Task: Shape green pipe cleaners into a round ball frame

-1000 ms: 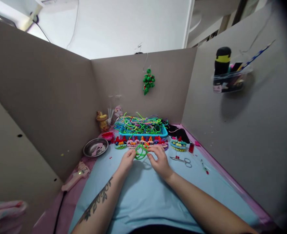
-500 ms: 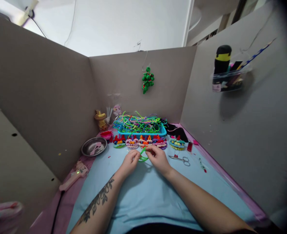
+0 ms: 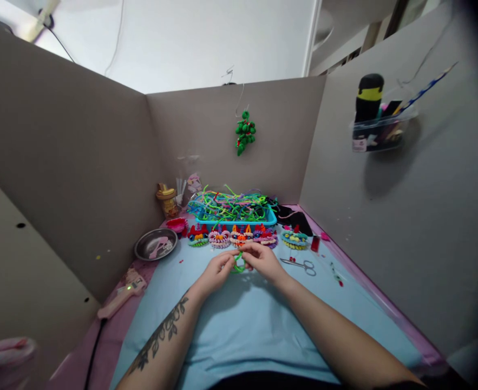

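A bright green pipe cleaner (image 3: 239,266), bent into a loop, is held between my two hands over the blue cloth. My left hand (image 3: 218,270) pinches its left side between thumb and fingers. On its right side my right hand (image 3: 263,263) is closed on it too, the fingertips of both hands nearly meeting. Parts of the loop are hidden by the fingers. Just beyond my hands stands a row of colourful fuzzy figures (image 3: 242,236), made of wound pipe cleaners. Another figure in teal and yellow (image 3: 294,238) sits apart to their right.
Behind the figures is a blue tray (image 3: 236,222) heaped with pipe cleaners. Scissors (image 3: 299,265) lie to the right. On the left are a metal bowl (image 3: 141,251) and a pink glue gun (image 3: 120,300) with its light on. Grey panels (image 3: 239,173) enclose the table.
My hands have drawn closer together at the fingertips. The upper part of the green loop, which stuck up between them, now sits lower and is more covered by the fingers.
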A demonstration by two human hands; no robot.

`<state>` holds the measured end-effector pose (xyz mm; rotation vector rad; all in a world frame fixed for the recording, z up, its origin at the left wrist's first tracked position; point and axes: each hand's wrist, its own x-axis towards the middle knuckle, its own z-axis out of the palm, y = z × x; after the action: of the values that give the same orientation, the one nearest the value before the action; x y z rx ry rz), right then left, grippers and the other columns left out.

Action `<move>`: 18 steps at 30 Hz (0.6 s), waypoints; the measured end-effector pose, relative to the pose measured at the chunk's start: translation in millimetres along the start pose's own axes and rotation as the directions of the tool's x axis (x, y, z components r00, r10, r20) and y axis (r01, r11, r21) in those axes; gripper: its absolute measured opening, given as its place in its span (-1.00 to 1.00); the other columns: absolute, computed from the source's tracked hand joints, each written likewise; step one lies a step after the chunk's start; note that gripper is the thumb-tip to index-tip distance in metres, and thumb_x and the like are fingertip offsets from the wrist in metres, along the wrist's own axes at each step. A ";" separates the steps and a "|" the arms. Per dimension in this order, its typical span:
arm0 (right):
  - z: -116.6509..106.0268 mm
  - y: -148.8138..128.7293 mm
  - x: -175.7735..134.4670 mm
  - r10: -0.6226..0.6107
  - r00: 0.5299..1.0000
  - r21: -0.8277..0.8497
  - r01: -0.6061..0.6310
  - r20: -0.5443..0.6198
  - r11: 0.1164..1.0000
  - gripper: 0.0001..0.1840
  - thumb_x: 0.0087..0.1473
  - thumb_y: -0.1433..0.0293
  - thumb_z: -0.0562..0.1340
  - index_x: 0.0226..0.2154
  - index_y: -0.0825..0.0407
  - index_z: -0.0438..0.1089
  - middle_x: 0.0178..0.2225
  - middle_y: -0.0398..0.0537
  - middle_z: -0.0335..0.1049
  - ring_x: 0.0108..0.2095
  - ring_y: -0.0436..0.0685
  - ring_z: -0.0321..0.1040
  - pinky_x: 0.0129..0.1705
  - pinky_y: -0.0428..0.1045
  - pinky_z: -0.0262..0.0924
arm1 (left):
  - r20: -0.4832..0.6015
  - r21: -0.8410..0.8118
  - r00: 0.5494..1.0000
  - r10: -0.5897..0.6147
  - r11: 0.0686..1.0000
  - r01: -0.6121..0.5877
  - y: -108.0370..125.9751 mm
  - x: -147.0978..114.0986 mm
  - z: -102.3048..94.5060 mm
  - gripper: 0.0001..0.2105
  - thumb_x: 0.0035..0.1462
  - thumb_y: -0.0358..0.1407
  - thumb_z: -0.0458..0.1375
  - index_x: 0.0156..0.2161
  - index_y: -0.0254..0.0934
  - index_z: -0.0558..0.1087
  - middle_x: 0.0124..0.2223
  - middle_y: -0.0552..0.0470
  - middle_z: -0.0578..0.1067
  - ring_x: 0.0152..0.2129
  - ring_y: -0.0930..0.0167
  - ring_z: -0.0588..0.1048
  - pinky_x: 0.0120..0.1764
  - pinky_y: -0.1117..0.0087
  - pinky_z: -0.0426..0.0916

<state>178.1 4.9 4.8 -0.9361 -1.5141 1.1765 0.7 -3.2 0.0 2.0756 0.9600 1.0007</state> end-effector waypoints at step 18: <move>-14.8 -2.9 4.4 -0.221 0.975 -0.304 0.220 0.033 0.927 -0.80 -0.09 0.33 0.25 -0.34 0.03 0.49 -0.31 0.00 0.38 -0.28 0.09 0.30 -0.24 -0.01 0.20 | 0.038 -0.041 0.999 0.011 0.999 -0.010 3.2 -1.8 -4.1 -0.65 0.17 -0.14 -0.10 -0.42 -0.32 0.40 -0.04 -0.11 0.42 -0.15 0.36 0.39 -0.06 0.38 0.22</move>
<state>191.4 11.8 9.6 -0.9373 -1.7827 0.7920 -2.4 -5.5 4.0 2.0603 0.9030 0.9750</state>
